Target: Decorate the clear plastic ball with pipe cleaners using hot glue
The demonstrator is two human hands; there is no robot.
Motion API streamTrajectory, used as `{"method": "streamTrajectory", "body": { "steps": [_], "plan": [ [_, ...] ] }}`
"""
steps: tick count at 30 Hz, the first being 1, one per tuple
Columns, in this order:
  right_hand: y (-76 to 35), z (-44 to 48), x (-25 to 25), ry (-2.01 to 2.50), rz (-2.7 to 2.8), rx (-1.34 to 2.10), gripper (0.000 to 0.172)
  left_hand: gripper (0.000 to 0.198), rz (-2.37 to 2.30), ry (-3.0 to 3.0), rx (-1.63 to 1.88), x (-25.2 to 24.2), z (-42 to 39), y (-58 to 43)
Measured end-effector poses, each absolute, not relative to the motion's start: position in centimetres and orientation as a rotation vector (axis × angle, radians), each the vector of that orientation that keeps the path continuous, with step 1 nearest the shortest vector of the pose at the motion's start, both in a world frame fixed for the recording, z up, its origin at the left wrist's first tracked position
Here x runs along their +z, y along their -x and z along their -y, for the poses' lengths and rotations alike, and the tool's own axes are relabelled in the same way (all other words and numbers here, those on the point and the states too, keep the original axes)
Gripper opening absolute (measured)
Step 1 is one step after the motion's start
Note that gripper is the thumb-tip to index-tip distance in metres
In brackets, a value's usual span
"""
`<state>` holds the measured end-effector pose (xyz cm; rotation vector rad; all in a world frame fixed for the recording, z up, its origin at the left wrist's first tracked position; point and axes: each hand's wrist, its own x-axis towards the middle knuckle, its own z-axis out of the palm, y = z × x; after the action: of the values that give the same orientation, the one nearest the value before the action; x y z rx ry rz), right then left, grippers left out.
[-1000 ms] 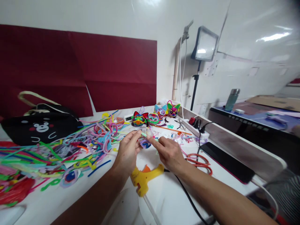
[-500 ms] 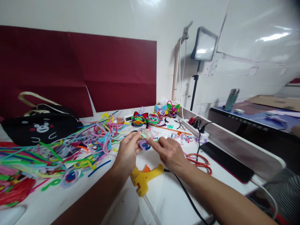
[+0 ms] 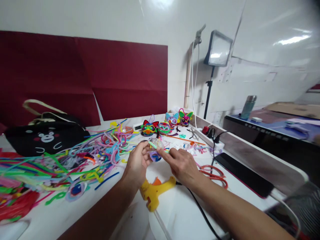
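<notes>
My left hand (image 3: pixel 137 163) grips a small clear plastic ball (image 3: pixel 156 145) with bits of purple and green pipe cleaner on it, held just above the white table (image 3: pixel 175 206). My right hand (image 3: pixel 182 165) is beside it, its forefinger and thumb pinched on a thin light-green pipe cleaner piece (image 3: pixel 152 145) lying across the ball. A yellow glue gun (image 3: pixel 156 190) lies on the table right under my wrists, its black cord trailing toward me.
A big heap of coloured pipe cleaners (image 3: pixel 75 160) covers the table's left. Several finished pipe-cleaner animal heads (image 3: pixel 163 125) stand at the back. A black bear bag (image 3: pixel 45 136) sits far left; red scissors (image 3: pixel 212 173), a black phone (image 3: pixel 242 175) and a power strip (image 3: pixel 212 136) lie right.
Both hands have stayed together on the ball, shifting only slightly; the view has tilted up a little.
</notes>
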<state>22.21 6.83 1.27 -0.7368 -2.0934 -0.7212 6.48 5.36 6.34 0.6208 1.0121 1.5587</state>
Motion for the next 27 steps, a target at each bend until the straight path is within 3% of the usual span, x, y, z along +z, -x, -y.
{"method": "streamTrajectory", "body": {
  "steps": [17, 27],
  "plan": [
    [-22.22, -6.72, 1.09, 0.791, 2.15, -0.569, 0.048, 0.024, -0.998, -0.86, 1.521, 5.86, -4.96, -6.47],
    [-22.15, -6.77, 1.33, 0.678, 2.055, -0.308, 0.026, 0.025, -1.027, -0.921, 1.502, 5.65, -5.28, -5.97]
  ]
}}
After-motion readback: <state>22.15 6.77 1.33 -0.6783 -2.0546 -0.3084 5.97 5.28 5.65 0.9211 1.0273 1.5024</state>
